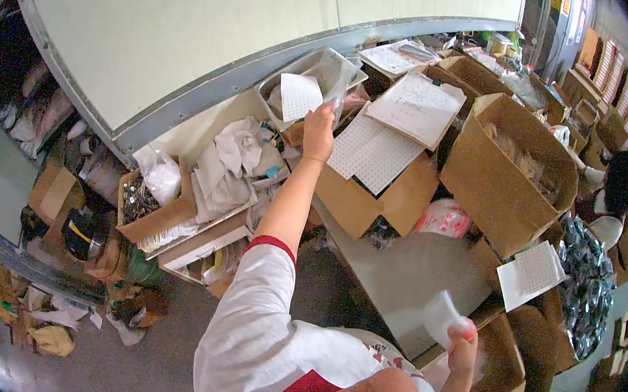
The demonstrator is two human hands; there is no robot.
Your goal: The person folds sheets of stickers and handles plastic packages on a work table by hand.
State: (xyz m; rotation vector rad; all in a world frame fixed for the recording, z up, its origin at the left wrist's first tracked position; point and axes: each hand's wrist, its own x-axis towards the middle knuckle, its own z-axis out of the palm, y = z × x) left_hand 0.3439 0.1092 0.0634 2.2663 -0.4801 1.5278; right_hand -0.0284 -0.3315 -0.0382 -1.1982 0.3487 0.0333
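My left hand (319, 132) reaches out over the table to a white plastic basin (270, 90). Its fingers are closed on a clear plastic bag (338, 75) at the basin's right side. Beside that bag, a white sheet with rows of small marks (300, 97) lies across the basin. Low on the right, my right hand (462, 346) grips a small whitish, translucent flat piece (441, 318), perhaps a plastic bag; its exact kind is unclear. An open cardboard box (511, 360) stands just beyond that hand.
Papers on a clipboard (417, 107) and printed sheets (375, 155) lie on boxes. A big carton (481, 177) stands to their right. Dark shiny wrapped items (589, 288) fill a box farther right. Left are a tray of white cloth-like pieces (226, 173) and a box of metal parts (139, 202).
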